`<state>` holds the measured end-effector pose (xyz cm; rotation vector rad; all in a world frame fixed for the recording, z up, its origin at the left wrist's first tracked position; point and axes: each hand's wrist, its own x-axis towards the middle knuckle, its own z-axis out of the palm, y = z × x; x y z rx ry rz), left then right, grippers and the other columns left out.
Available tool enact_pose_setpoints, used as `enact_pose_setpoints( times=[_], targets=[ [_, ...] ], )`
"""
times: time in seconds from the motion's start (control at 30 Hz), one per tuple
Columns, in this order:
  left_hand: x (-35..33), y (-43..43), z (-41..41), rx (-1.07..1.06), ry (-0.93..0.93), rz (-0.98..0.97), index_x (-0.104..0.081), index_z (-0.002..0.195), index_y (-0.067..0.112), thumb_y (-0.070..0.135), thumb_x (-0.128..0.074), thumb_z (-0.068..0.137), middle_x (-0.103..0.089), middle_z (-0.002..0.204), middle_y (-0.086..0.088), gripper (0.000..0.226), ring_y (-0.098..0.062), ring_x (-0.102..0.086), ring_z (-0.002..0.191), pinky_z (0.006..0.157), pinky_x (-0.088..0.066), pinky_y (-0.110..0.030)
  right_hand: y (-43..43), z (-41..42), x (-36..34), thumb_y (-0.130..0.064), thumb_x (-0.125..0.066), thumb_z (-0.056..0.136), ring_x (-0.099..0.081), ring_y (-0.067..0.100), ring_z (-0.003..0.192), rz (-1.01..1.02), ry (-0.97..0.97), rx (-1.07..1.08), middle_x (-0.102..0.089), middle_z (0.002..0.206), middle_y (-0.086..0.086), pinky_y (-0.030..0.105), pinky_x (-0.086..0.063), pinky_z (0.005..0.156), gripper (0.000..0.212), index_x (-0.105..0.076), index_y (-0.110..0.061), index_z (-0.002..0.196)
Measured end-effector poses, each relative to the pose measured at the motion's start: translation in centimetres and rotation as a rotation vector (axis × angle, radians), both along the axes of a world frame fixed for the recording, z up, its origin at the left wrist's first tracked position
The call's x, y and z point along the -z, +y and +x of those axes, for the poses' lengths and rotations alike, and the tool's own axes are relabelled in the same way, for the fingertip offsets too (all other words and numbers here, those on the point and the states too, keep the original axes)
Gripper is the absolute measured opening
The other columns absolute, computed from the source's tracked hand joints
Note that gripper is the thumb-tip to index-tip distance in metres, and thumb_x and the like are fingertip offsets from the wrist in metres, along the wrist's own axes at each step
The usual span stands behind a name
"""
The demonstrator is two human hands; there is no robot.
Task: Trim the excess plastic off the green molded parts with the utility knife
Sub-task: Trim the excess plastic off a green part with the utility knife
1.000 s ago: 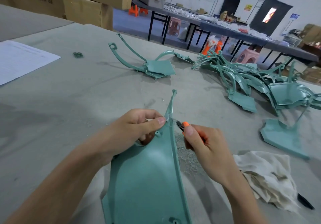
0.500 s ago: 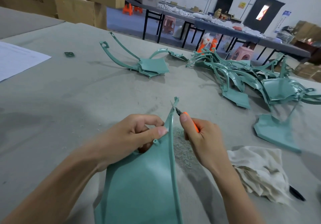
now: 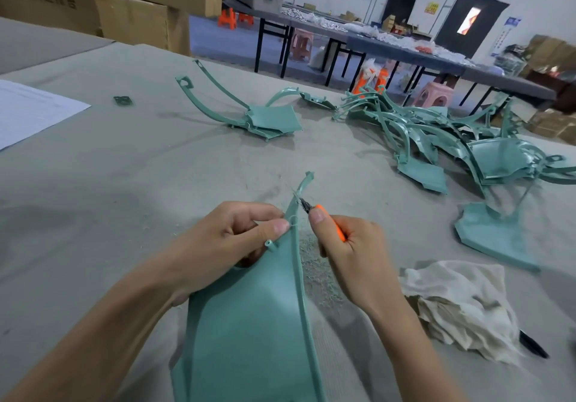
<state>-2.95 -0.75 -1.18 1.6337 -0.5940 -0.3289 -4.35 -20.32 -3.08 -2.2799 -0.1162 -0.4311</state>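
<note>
In the head view, a green molded part (image 3: 249, 323) is held over the near edge of the grey felt-covered table (image 3: 124, 199). Its broad panel lies toward the person, and its narrow curved arm runs up and away. The arm's base is pinched by the left hand (image 3: 227, 245), thumb against the rim. An orange utility knife (image 3: 327, 217) is gripped in the closed right hand (image 3: 352, 255), and its blade is laid against the right edge of the arm, just beyond the left thumb. The long axis of the arm runs away from both hands, so any stroke is judged to run outward along that rim.

Pale shavings (image 3: 314, 264) are scattered beneath the knife. A crumpled rag (image 3: 461, 305) lies to the right, and a heap of green parts (image 3: 436, 139) lies farther back. Cardboard boxes (image 3: 140, 21) and long dark tables (image 3: 405, 52) are seen in the workshop behind.
</note>
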Motion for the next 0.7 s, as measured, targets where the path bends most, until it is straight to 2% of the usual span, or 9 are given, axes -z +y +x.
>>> enact_pose_setpoints(
  times=[0.13,0.27,0.37,0.57,0.7],
  targets=[
    [-0.1,0.2,-0.1,-0.032,-0.03,-0.007,-0.062,0.083,0.003,0.04,-0.057,0.091,-0.036,0.052,0.005,0.038,-0.007,-0.027,0.044,0.041,-0.024,-0.011,0.4,0.2,0.0,-0.094,-0.024,0.073,-0.042,0.032,0.051,-0.036,0.0,0.049,-0.044,0.053,0.019,0.046,-0.037,0.052,0.098,-0.044,0.001,0.059],
    [0.0,0.0,-0.4,-0.006,-0.037,-0.01,-0.061,0.09,-0.008,0.045,-0.062,0.085,-0.034,0.048,0.011,0.053,-0.004,-0.025,0.041,0.04,-0.023,-0.01,-0.4,0.9,-0.1,-0.087,-0.03,0.078,-0.037,0.029,0.047,-0.04,0.003,0.109,-0.045,0.053,0.02,0.046,-0.038,0.052,0.092,-0.044,0.002,0.057],
    [0.1,-0.2,-0.5,-0.001,-0.066,-0.007,-0.058,0.091,-0.014,0.045,-0.058,0.084,-0.032,0.049,0.013,0.059,-0.002,-0.024,0.041,0.04,-0.022,-0.009,-0.9,1.3,-0.1,-0.084,-0.031,0.079,-0.034,0.018,0.044,-0.021,0.024,0.113,-0.045,0.054,0.021,0.046,-0.036,0.055,0.092,-0.047,0.004,0.058],
    [0.0,-0.2,-0.6,0.001,-0.123,0.017,-0.066,0.089,-0.003,0.055,-0.058,0.084,-0.034,0.049,0.011,0.058,-0.003,-0.025,0.044,0.042,-0.022,-0.01,-1.5,1.7,-0.1,-0.085,-0.033,0.078,-0.036,0.019,0.046,-0.02,0.05,0.126,-0.046,0.053,0.022,0.046,-0.042,0.054,0.093,-0.047,0.006,0.059],
    [-0.1,-0.3,-1.0,0.038,-0.138,0.021,-0.063,0.09,-0.009,0.057,-0.059,0.083,-0.03,0.048,0.013,0.066,-0.003,-0.022,0.044,0.042,-0.02,-0.01,-2.3,2.3,-0.4,-0.086,-0.031,0.075,-0.04,0.02,0.047,-0.017,0.061,0.178,-0.05,0.056,0.024,0.047,-0.047,0.059,0.097,-0.049,0.008,0.06]
  ],
)
